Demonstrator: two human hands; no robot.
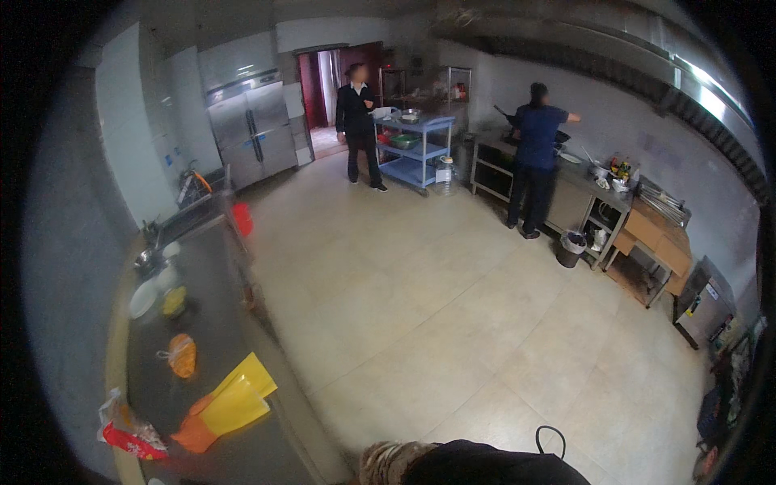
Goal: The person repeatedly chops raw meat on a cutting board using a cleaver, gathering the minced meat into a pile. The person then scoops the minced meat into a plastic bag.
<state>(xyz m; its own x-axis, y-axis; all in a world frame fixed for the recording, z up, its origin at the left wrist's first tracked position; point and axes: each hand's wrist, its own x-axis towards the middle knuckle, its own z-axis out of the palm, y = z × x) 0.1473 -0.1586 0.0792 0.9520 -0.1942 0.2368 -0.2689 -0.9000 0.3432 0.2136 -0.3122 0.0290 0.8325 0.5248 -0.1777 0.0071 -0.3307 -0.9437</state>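
Both my hands are out of view. Only a dark sleeve with a bunched brownish cuff [397, 462] shows at the bottom edge. To the left of it runs a stainless steel counter [224, 315]. On its near part lies a pair of yellow and orange rubber gloves [233, 403]. Beside them, by the wall, is a crumpled clear and red plastic packet [130, 433]. Farther along sits a tied clear bag of orange food [182, 356]. Beyond that come a yellowish item [174, 302] and a white dish [143, 298].
One person [361, 124] stands by a blue trolley [415, 160]; another [536, 157] faces the stove side, back turned. A waste bin [570, 250] and a cardboard-covered table [658, 239] line the right wall. A steel refrigerator [251, 124] stands at the back left, a red bucket [242, 219] nearer.
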